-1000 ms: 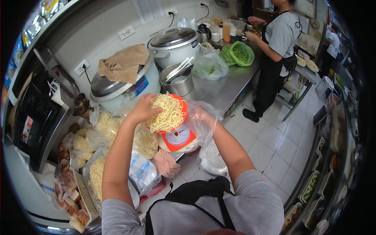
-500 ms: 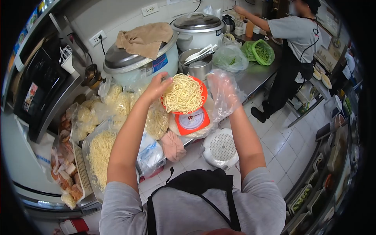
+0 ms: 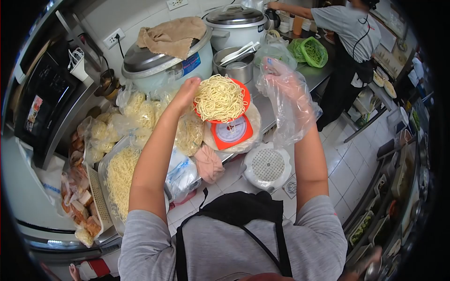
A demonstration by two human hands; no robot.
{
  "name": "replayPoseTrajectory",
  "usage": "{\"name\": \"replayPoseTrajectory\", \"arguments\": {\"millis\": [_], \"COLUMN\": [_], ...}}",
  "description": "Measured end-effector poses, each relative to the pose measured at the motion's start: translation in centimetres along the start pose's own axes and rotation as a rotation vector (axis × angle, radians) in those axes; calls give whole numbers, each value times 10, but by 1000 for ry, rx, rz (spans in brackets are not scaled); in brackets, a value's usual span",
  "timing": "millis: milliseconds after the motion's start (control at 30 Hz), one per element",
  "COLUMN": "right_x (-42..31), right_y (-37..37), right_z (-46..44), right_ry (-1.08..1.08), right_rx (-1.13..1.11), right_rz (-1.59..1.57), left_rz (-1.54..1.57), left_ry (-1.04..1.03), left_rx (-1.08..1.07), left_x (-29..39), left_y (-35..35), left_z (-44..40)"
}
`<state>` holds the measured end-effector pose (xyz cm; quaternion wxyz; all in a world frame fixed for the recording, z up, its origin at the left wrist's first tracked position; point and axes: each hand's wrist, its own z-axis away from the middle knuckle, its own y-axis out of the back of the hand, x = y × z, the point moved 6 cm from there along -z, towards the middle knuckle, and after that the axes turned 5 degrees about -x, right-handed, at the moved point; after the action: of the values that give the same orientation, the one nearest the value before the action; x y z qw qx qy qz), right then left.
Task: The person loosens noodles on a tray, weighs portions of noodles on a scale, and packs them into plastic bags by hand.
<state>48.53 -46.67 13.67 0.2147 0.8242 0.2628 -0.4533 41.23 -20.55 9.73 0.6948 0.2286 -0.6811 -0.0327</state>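
A mound of pale noodles point(image 3: 219, 97) lies on the round orange-red pan point(image 3: 244, 106) of a kitchen scale point(image 3: 232, 131), whose dial faces me. My left hand point(image 3: 187, 92) is beside the pan's left edge with its fingers curled in. What they hold, if anything, is hidden. To the right of the scale, my right hand point(image 3: 288, 84) is inside a clear plastic bag point(image 3: 293, 119) that hangs loosely past the wrist. Its fingers look stretched out within the bag, apart from the noodles.
Bagged noodles point(image 3: 140, 112) and a tray of loose noodles point(image 3: 123, 175) are at left. Behind stand a big rice cooker point(image 3: 154, 70), another cooker point(image 3: 234, 28) and a steel pot point(image 3: 241, 72). A co-worker point(image 3: 349, 42) stands at right. A white perforated stool point(image 3: 267, 166) is below the counter.
My right hand, in the bag, has moved right, away from the scale. My left hand's fingers have curled in near the pan. The camera view has shifted slightly. The co-worker has leaned toward the counter.
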Motion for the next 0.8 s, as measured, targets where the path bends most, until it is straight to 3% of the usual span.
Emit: {"name": "replayPoseTrajectory", "arguments": {"millis": [167,267,367,500,567,667,800], "right_x": [8,6,3,2,-2,-7,-16], "right_y": [10,4,-7,-28,-32,-32,-38], "right_z": [18,36,46,51,48,48,42], "right_ry": [-4,-189,-144,-84,56,-88,-13], "right_rx": [55,98,-62,-246,-262,-245,-249], "right_rz": [-57,-178,-44,-10,162,12,43], "left_rz": [-19,-54,50,86,86,85,98], "left_ry": [-10,0,102,78,100,95,87], "left_rx": [65,106,103,120,119,147,129], "left_x": [-7,-6,2,-7,-4,-11,-27], "left_y": [6,6,-3,-7,-8,-4,-5], "left_z": [-5,-3,11,6,8,3,-10]}}
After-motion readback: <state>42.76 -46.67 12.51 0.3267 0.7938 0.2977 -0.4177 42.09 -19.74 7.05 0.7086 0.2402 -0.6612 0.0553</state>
